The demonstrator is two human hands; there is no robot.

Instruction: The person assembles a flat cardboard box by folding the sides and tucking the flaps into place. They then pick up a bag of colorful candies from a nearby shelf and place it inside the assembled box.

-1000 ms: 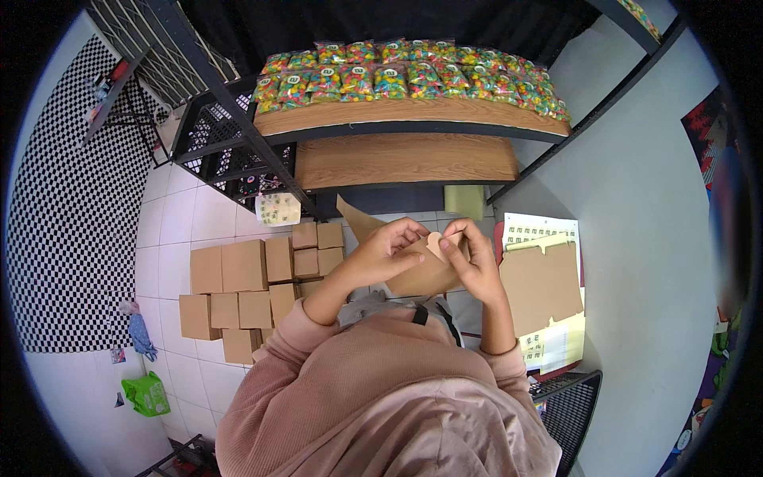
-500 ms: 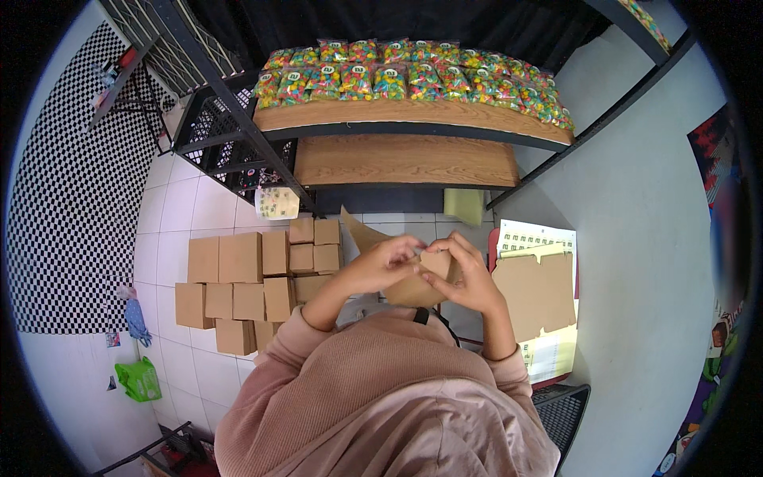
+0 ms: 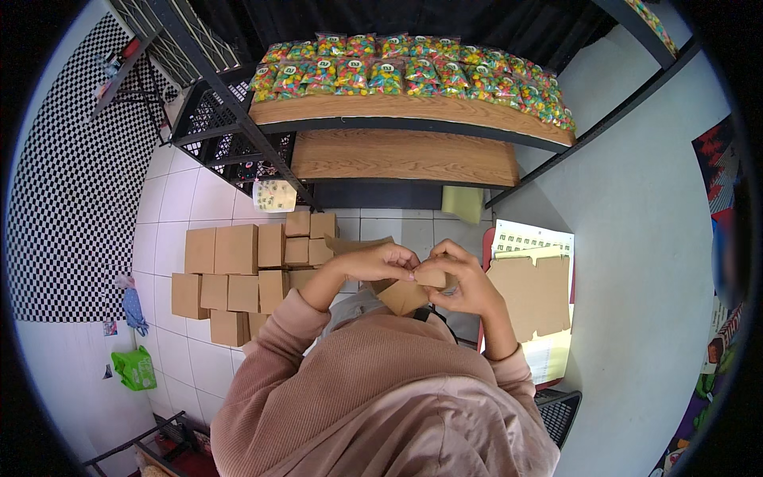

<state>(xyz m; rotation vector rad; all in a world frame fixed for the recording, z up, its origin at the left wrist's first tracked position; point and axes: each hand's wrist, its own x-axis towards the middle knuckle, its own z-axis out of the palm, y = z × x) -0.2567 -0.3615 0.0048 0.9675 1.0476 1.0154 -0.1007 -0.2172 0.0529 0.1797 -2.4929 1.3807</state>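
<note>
A partly folded brown cardboard box (image 3: 403, 296) is held just in front of my body, between both hands. My left hand (image 3: 388, 261) pinches its upper edge, thumb and fingertips together. On the other side my right hand (image 3: 459, 278) curls round a raised flap of the same cardboard, its fingertips close to my left ones. One wide panel stretches out behind my left hand, partly hidden by it. Flat cardboard blanks (image 3: 531, 294) lie in a stack to the right of my right hand.
Several closed cardboard boxes (image 3: 237, 248) stand grouped on the tiled floor at left. Ahead, a wooden shelf (image 3: 381, 110) with a black frame carries rows of candy bags (image 3: 385, 78). White sheets (image 3: 536, 237) lie beneath the blanks. A green bag (image 3: 134, 369) sits far left.
The cardboard has turned in my hands, its long panel swinging lower and folded panels now facing up. My left hand has moved slightly and closed on the edge.
</note>
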